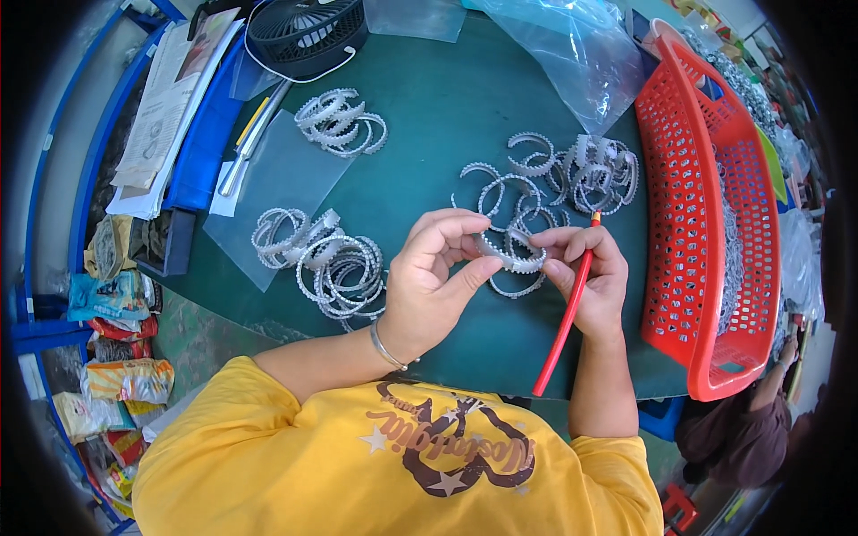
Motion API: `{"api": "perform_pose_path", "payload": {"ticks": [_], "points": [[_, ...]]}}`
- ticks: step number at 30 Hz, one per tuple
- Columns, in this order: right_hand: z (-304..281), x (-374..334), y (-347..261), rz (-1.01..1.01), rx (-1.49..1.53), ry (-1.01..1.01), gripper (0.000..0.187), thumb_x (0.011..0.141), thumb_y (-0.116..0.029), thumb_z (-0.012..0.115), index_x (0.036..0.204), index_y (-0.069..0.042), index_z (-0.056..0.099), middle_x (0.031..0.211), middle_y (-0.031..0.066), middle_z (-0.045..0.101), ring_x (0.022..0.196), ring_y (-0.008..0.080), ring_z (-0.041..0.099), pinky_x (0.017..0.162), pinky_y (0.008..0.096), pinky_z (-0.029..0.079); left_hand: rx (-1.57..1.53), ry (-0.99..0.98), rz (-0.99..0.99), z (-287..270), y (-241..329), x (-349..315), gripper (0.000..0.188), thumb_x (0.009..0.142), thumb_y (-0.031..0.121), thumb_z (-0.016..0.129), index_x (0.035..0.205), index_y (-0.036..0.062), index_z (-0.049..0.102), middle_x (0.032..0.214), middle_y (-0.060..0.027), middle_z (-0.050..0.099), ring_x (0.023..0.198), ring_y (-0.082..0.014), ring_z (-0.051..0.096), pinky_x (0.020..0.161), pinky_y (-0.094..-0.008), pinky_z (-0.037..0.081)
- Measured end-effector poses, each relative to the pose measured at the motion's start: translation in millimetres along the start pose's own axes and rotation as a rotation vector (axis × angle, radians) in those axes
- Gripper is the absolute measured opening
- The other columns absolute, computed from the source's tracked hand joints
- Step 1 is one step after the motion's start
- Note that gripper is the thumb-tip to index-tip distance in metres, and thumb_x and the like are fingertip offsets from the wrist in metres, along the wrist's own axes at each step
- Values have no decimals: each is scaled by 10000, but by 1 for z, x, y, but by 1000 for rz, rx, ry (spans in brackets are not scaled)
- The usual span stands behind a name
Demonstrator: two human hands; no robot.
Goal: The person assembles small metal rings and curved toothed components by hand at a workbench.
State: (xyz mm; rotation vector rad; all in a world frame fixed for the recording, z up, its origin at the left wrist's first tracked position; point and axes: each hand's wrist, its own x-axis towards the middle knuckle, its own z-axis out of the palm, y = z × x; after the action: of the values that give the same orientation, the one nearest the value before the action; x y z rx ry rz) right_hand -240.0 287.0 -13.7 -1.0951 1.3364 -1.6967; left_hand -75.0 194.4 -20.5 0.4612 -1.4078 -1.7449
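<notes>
Between both hands, over the green table, is a grey toothed metal ring [520, 263]. My left hand [433, 281] pinches its left side with thumb and fingers. On its right side, my right hand [592, 277] closes on the ring's edge and also keeps a long red rod-like tool [565, 330] with a yellowish tip tucked in the fingers. Just beyond my hands lie several loose rings [509, 196], some of them open arcs. A denser cluster of rings [601, 170] sits to their right. Left of my left hand rests a pile of rings [340, 275], with another pile [338, 123] farther back.
A red perforated basket [666, 205] holding small metal parts stands along the right edge. Clear plastic sheets [581, 62] lie at the back. A black fan [308, 40] and papers [174, 98] are at the back left. At lower right, another person's arm [773, 380] shows.
</notes>
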Motion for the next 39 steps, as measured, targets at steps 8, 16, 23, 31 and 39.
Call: {"api": "perform_pose_path", "payload": {"ticks": [8, 16, 23, 31, 39], "points": [[1, 1, 5, 26, 22, -38, 234, 749, 140, 575, 791, -34, 424, 1036, 184, 592, 860, 152, 573, 778, 273, 475, 100, -49, 77, -1, 1, -1, 412, 746, -102, 632, 1124, -7, 500, 1159, -79, 424, 899, -108, 513, 825, -244, 448], [2, 1, 7, -1, -15, -54, 231, 752, 140, 569, 800, -33, 424, 1057, 191, 582, 903, 179, 581, 798, 286, 476, 79, -34, 90, 2, 1, -2, 459, 713, -128, 639, 1131, -13, 486, 1138, -92, 415, 885, -122, 543, 794, -248, 478], [8, -1, 1, -220, -62, 121, 272, 720, 134, 619, 813, -31, 424, 1070, 204, 541, 929, 229, 600, 769, 297, 513, 128, -77, -1, 3, 4, -5, 455, 727, -135, 627, 1147, -24, 490, 1086, -84, 470, 919, -136, 550, 822, -270, 480], [3, -3, -4, -381, -35, 110, 300, 696, 162, 620, 818, -20, 415, 1035, 200, 531, 938, 262, 616, 780, 317, 535, 184, -119, 79, 4, 2, -6, 316, 755, -128, 606, 1052, -46, 537, 1055, -89, 503, 942, -142, 553, 814, -259, 485], [6, -9, -14, -371, -88, 211, 193, 838, -115, 613, 818, -15, 449, 893, 176, 617, 813, 190, 574, 735, 294, 469, -123, -143, -568, 2, 51, -3, 206, 864, 41, 545, 1054, -25, 501, 951, -157, 621, 843, -262, 644, 733, -347, 549]]}}
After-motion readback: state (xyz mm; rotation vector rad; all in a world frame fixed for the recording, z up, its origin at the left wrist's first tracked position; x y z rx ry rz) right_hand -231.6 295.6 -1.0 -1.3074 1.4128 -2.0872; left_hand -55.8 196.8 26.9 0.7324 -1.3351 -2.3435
